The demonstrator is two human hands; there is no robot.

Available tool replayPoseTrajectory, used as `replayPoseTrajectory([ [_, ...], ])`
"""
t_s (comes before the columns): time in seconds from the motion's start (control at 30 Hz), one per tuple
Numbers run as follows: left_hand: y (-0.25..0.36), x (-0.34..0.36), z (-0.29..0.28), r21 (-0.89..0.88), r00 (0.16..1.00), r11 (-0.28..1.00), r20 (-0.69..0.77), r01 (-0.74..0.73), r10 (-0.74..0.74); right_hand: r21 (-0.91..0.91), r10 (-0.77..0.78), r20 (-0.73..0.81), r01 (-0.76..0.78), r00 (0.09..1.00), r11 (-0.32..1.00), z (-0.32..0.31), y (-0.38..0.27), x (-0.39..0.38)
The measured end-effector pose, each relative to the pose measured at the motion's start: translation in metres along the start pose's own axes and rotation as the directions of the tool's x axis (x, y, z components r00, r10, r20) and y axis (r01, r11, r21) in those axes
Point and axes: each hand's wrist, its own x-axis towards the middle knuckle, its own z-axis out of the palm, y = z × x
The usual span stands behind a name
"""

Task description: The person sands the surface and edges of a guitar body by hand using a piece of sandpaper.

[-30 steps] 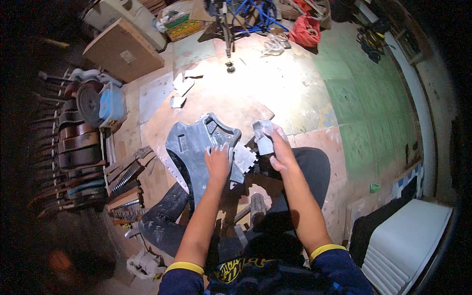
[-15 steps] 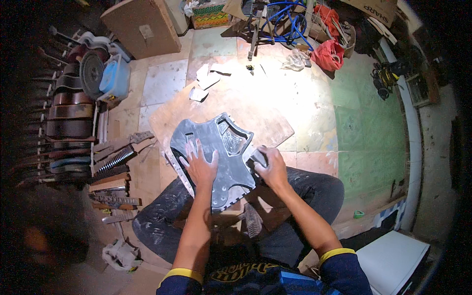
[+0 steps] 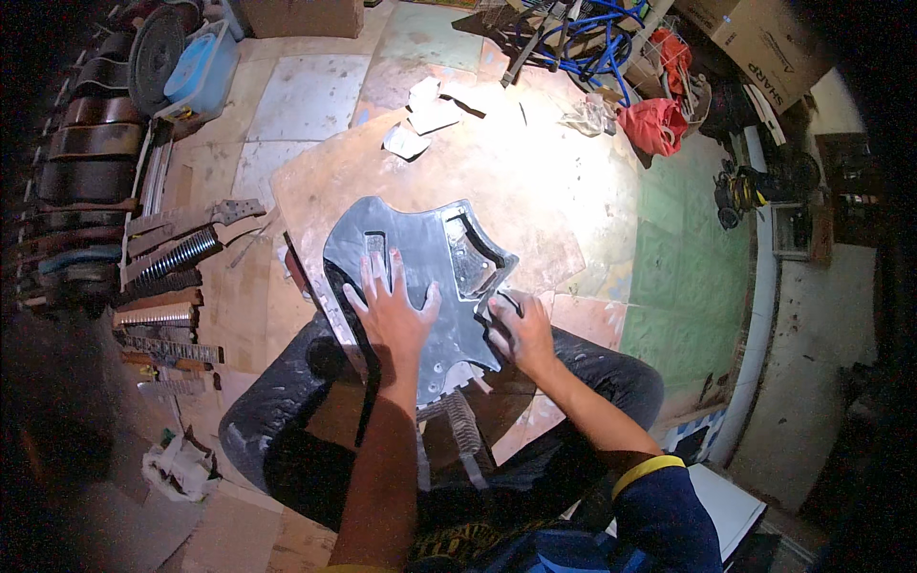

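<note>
A dark grey electric guitar body [image 3: 411,234], dusted with pale powder, lies flat in front of me with routed hollows in its face. My left hand [image 3: 394,320] rests palm down on it, fingers spread, just below a small rectangular pocket. At the body's right edge, below the large cavity [image 3: 470,263], my right hand [image 3: 522,334] is closed around a small dark sanding block [image 3: 484,317]. The fingers cover most of the block, which is against the curved edge. Beneath the body, a perforated pale strip [image 3: 339,320] shows along its left side.
A wooden board [image 3: 315,181] lies under the work, with torn white paper pieces [image 3: 406,140] on it. Guitar necks [image 3: 186,253] and tools lie on the left, near a rack of guitar bodies [image 3: 91,143]. Blue hose [image 3: 583,43] and a red bag [image 3: 652,126] sit at the back.
The whole view has shifted and turned slightly. My right hand has moved in tighter against the guitar body's edge with the block. My left hand stays spread on the body.
</note>
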Motion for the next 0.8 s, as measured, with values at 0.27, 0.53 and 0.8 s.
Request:
replayPoseTrajectory([
  [0.27, 0.004, 0.000, -0.001, 0.009, 0.999, 1.000, 0.036, 0.011, -0.011, -0.043, 0.029, -0.040, -0.031, 0.999, 0.999, 0.010, 0.001, -0.006],
  [0.53, -0.001, 0.003, 0.001, -0.003, 1.000, 1.000, 0.004, 0.018, -0.018, 0.009, 0.077, -0.004, -0.077, 0.997, 0.997, 0.004, -0.010, 0.003],
  [0.8, 0.001, 0.002, 0.002, 0.008, 1.000, 1.000, 0.002, -0.006, 0.006, -0.049, 0.093, -0.020, -0.094, 0.995, 0.994, 0.002, -0.010, 0.002],
])
